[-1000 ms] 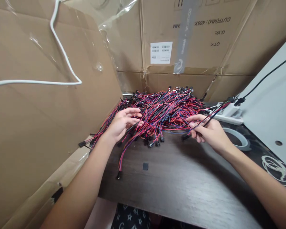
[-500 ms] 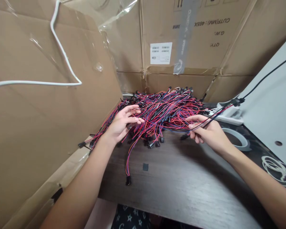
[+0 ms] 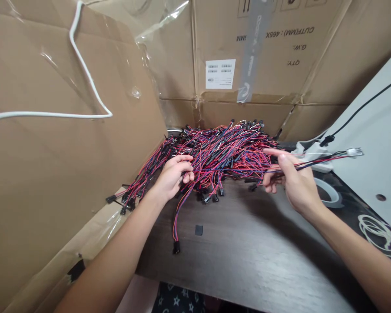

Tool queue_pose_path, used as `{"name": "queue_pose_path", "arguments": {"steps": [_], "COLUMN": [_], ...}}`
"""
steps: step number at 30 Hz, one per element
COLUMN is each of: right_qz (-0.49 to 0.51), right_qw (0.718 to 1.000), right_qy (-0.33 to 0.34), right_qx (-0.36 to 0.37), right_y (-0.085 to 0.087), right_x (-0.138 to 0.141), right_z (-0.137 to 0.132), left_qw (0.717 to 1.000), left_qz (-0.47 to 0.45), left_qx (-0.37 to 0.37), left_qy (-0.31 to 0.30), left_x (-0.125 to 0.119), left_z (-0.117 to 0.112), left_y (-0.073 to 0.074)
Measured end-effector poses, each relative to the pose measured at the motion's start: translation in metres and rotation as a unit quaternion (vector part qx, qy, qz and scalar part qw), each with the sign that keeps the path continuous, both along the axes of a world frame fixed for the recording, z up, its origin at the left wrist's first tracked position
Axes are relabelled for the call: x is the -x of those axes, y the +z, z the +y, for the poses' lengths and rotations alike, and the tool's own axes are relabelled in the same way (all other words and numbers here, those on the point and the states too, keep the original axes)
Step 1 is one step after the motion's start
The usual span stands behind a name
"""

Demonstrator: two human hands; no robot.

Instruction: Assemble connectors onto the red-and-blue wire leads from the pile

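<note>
A big tangled pile of red, blue and black wire leads [image 3: 221,152] with black connectors lies on the dark wooden table [image 3: 247,252]. My left hand [image 3: 174,176] is at the pile's left side, fingers curled round a few strands; one red-blue lead [image 3: 176,226] hangs from it down to a black plug on the table. My right hand [image 3: 291,178] is at the pile's right edge, pinching a thin bundle of leads [image 3: 326,159] that sticks out to the right and ends in a pale connector.
Cardboard boxes wall in the left side [image 3: 68,174] and back [image 3: 263,65]. A white cable [image 3: 84,74] loops over the left cardboard. At right lie a roll of tape [image 3: 329,191], a white power strip [image 3: 313,152], a grey panel [image 3: 374,165] and a coiled white wire [image 3: 378,230].
My left hand's fingers have gone from spread to curled round strands. My right hand has lifted and turned, and its bundle's far end has swung further right and lower.
</note>
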State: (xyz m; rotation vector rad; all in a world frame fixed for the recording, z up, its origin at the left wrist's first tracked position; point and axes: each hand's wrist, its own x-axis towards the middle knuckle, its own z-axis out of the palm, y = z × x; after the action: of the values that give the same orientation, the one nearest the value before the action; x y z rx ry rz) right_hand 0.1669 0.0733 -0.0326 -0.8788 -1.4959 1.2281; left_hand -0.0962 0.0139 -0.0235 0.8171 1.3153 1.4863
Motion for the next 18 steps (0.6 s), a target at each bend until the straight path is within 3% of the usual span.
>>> {"name": "queue_pose_path", "arguments": {"steps": [10, 18], "right_qz": [0.03, -0.038], "right_qw": [0.995, 0.969], "right_qy": [0.094, 0.242], "right_qx": [-0.001, -0.032], "right_y": [-0.005, -0.005], "right_x": [0.002, 0.004], "right_z": [-0.007, -0.021], "left_qw": [0.996, 0.983], "left_qz": [0.024, 0.105], "left_qx": [-0.015, -0.007], "left_qy": [-0.082, -0.151], "left_x": [-0.001, -0.005], "left_z": [-0.002, -0.004], "left_y": [0.0, -0.002]}}
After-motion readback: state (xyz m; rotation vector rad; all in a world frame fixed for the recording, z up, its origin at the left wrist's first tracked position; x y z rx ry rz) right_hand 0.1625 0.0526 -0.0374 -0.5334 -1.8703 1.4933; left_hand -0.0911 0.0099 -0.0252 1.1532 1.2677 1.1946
